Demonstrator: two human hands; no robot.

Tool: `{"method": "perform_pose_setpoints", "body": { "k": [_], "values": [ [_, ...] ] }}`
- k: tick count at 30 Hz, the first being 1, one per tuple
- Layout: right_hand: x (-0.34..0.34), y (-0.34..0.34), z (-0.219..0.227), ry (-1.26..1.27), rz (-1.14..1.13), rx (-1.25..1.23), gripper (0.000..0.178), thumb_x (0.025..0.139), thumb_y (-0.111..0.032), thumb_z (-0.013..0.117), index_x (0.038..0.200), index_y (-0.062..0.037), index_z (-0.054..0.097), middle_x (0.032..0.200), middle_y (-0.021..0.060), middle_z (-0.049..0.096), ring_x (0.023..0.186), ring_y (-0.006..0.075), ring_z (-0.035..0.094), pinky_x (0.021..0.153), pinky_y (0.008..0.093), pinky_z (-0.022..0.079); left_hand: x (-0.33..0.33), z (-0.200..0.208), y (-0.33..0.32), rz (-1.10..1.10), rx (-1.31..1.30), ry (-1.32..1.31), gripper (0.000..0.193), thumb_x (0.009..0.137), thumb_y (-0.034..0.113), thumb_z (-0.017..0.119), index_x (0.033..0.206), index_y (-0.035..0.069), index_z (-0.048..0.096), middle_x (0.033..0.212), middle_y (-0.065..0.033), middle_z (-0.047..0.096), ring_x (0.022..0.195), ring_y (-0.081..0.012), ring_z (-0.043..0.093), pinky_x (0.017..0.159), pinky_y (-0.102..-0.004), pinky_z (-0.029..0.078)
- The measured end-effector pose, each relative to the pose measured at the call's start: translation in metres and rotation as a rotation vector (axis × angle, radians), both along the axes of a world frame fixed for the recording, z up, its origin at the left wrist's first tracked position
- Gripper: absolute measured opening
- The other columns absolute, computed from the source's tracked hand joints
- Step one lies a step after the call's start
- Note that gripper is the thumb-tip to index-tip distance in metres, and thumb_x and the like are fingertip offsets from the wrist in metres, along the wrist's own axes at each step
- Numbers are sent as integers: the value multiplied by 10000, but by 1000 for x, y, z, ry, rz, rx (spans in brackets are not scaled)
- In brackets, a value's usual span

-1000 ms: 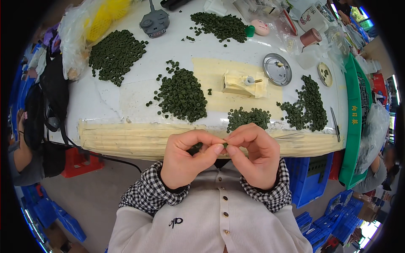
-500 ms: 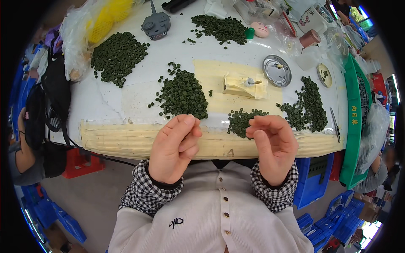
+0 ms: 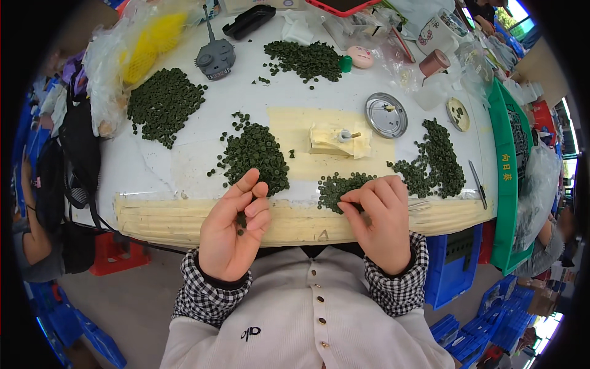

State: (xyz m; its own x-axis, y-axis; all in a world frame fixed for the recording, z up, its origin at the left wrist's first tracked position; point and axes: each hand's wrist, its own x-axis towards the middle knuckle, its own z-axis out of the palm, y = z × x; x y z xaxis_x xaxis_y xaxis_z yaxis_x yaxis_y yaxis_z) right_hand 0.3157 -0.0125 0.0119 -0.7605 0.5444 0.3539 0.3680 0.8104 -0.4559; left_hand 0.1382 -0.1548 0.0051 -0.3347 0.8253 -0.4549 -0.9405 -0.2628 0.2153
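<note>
Palm turned up, my left hand [image 3: 222, 240] curls its fingers around a couple of small dark green wheels [image 3: 241, 220], in front of the middle pile of green wheels [image 3: 255, 154]. My right hand [image 3: 384, 224] reaches down at the near edge of a smaller pile of the same wheels [image 3: 332, 189]. Thumb and forefinger meet in a pinch there; whatever lies between the tips is too small to make out. Beyond the hands stands a tape-covered block [image 3: 326, 142] with a short metal pin sticking out of it.
More green wheels lie in piles at the left [image 3: 163, 107], back [image 3: 304, 60] and right [image 3: 439, 160]. A grey model tank turret [image 3: 215, 58], a round metal lid [image 3: 386, 115] and tweezers [image 3: 477, 184] rest on the table. A green crate [image 3: 504, 184] borders the right edge.
My left hand has turned palm up, and green wheels now show in it. My right hand has closed from a loose curl into a pinch at the small pile. The view has shifted slightly.
</note>
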Motion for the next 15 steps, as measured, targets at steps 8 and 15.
{"method": "perform_pose_setpoints", "body": {
  "k": [8,15],
  "values": [
    [-7,1,-4,9,8,71,147,714,-50,658,825,-45,562,774,77,495,794,256,465,745,371,370,5,-10,2,-133,77,41,242,978,164,405,1121,7,520,971,-83,601,633,-73,403,527,-192,363],
    [5,6,-3,303,-59,-170,161,719,91,634,841,12,568,765,121,581,695,281,540,592,336,440,20,3,12,-274,25,109,254,983,169,388,1124,4,521,777,-9,495,613,-64,362,516,-184,329]
  ]
}}
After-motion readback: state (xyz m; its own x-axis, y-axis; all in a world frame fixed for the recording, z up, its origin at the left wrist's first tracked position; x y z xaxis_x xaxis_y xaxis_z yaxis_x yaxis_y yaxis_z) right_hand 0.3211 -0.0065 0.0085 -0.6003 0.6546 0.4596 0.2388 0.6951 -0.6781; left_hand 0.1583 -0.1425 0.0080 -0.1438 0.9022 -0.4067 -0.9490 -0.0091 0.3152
